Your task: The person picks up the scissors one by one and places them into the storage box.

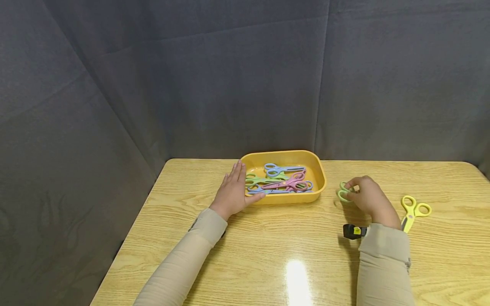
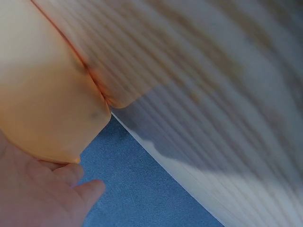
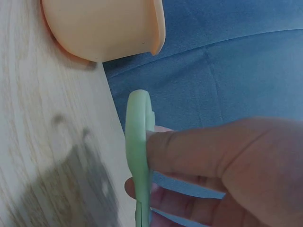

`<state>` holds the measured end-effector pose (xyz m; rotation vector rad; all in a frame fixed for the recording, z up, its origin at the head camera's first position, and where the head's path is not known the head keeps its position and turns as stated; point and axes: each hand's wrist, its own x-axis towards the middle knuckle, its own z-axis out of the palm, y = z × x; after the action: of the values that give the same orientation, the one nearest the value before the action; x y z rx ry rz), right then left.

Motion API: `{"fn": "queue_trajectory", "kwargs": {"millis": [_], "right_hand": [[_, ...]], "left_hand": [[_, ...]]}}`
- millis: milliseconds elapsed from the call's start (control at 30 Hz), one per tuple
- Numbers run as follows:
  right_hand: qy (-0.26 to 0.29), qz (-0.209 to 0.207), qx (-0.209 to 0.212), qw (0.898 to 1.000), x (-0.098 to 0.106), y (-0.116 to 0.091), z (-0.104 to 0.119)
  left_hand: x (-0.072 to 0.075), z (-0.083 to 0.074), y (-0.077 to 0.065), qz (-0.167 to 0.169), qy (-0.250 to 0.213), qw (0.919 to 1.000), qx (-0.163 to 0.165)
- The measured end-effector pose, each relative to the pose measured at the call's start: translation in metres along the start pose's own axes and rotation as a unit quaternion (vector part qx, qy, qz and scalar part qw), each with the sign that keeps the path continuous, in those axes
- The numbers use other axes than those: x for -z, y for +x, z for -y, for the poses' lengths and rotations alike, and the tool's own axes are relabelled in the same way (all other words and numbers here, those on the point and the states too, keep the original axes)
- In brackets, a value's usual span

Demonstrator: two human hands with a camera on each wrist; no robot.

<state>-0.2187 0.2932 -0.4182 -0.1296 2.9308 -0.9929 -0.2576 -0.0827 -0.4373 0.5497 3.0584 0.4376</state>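
Note:
My left hand (image 1: 231,191) rests against the left end of a yellow-orange tray (image 1: 323,180), its fingers straight and its thumb along the front rim. Low in the left wrist view, that hand's fingertips (image 2: 92,190) touch the tray wall (image 2: 52,94). Between thumb and fingers, my right hand (image 1: 369,197) pinches a pair of green scissors (image 3: 137,137) over the wood to the right of the tray. The scissors' handle loops (image 1: 342,196) show in the head view; the blades are mostly hidden by the hand.
Several blue, green and pink scissors (image 1: 285,183) lie piled in the tray. Yellow scissors (image 1: 410,210) lie on the wooden table (image 1: 260,242), partly behind my right wrist. A dark grey curtain (image 1: 237,93) hangs along the table's back edge.

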Motion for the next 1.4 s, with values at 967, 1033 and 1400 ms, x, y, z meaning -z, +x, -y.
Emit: {"fn": "queue_trajectory", "kwargs": {"millis": [967, 1033, 1400], "right_hand": [[0.049, -0.145, 0.064, 0.986, 0.007, -0.006, 0.037], [0.057, -0.157, 0.07, 0.984, 0.007, -0.007, 0.04], [0.095, -0.231, 0.065, 0.966, 0.016, -0.015, 0.053]], "left_hand": [[0.002, -0.002, -0.002, -0.008, -0.007, 0.9999, -0.003], [0.002, -0.003, -0.002, -0.009, -0.009, 0.9999, -0.004], [0.001, -0.002, -0.002, -0.01, -0.007, 0.9999, -0.004]]}}
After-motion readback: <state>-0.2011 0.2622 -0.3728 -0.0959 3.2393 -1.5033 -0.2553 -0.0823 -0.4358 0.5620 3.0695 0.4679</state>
